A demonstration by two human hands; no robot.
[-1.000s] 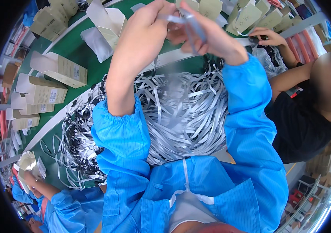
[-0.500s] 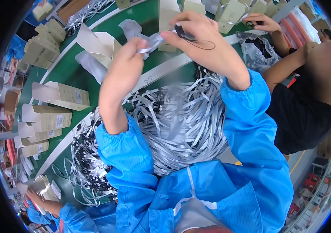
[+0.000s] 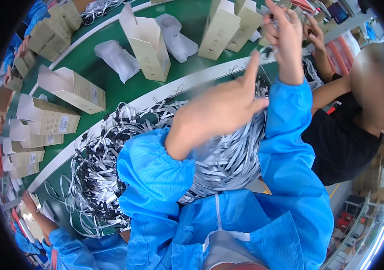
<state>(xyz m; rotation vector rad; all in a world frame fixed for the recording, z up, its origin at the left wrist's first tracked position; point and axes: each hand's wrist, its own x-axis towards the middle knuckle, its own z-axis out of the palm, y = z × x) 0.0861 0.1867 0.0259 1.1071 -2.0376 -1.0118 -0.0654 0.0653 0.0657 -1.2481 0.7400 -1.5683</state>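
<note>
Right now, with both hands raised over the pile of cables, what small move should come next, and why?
Probably bring the left hand up to the right hand. The right hand is lifted high and pinches something small and dark, too blurred to name, while the left hand is open and holds nothing, lower, above the cable pile. Meeting the right hand would let both hands work on that piece.

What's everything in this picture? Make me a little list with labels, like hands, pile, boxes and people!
Left hand: left hand raised over the pile, blurred, index finger out, holding nothing that shows.
Right hand: right hand lifted higher, fingers closed around a small dark thing, too blurred to name.
Pile: heap of flat grey and white cables beneath both arms.
Belt: green conveyor belt behind the pile.
Boxes: open beige cardboard boxes, standing and lying on the belt.
Pouches: white foam pouches between the boxes.
People: person in black shirt at right.
</note>
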